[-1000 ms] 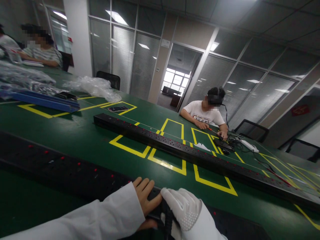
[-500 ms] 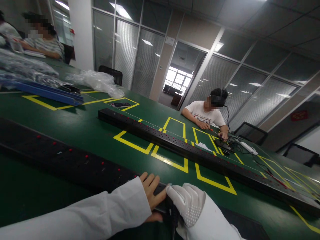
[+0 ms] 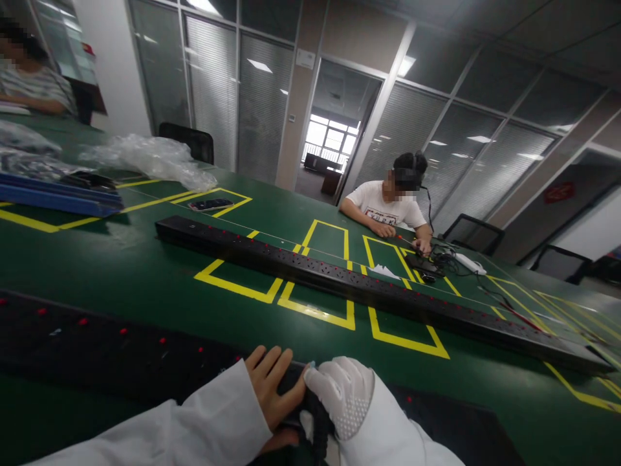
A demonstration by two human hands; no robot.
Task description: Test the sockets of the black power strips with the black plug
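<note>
A long black power strip [image 3: 111,353] with red buttons lies along the near edge of the green table [image 3: 145,272]. My bare left hand [image 3: 269,395] grips its top and front edge, fingers wrapped over it. My right hand [image 3: 339,398], in a white dotted glove, is closed around a black cable or plug [image 3: 317,430] right beside the left hand, at the strip. What the gloved fingers pinch is partly hidden.
A second long black power strip [image 3: 369,294] lies across yellow floor-tape boxes in mid-table. A person in a white shirt [image 3: 388,207] works at the far side among cables. Crumpled plastic [image 3: 150,158], blue rails [image 3: 58,197], a phone [image 3: 211,205] and another person [image 3: 29,84] are at left.
The view has swung a little to the right and down. Both hands stay together on the near strip, with the gloved hand still clasped on the black cable.
</note>
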